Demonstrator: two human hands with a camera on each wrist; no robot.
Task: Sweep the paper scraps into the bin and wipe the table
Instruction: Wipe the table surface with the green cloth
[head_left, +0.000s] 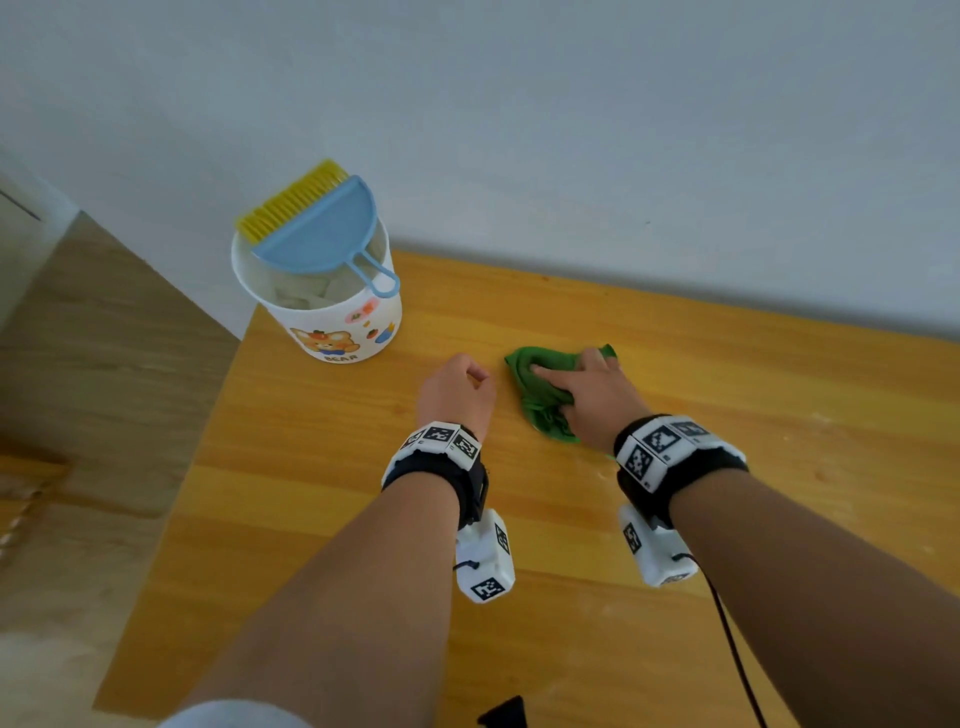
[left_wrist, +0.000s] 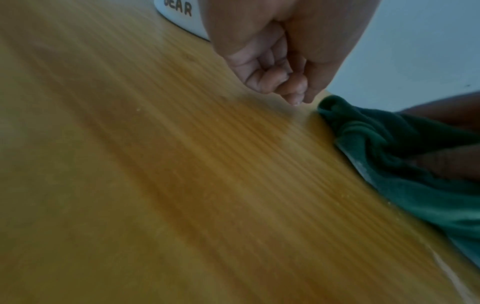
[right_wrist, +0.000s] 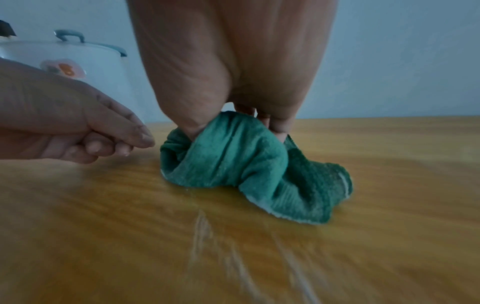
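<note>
A crumpled green cloth (head_left: 540, 397) (left_wrist: 389, 144) (right_wrist: 233, 160) lies on the orange wooden table (head_left: 701, 374). My right hand (head_left: 569, 371) (right_wrist: 231, 121) grips it from above, thumb on one side and fingers on the other, pressing it to the wood. Just left of the cloth, my left hand (head_left: 470, 376) (left_wrist: 280, 67) (right_wrist: 103, 139) hovers over the table with fingers curled into a fist, and nothing shows in it. The white bear-print bin (head_left: 332, 322) (left_wrist: 182, 18) (right_wrist: 91, 67) stands at the table's far left corner with pale paper scraps (head_left: 306, 293) inside.
A blue dustpan (head_left: 322, 228) and a yellow brush (head_left: 291, 200) rest across the bin's rim. A grey wall (head_left: 571, 130) runs behind the table. The table's left edge drops to wooden floor (head_left: 104, 364). A black cable (head_left: 732, 654) trails from my right wrist. Faint pale streaks (right_wrist: 202, 232) mark the wood.
</note>
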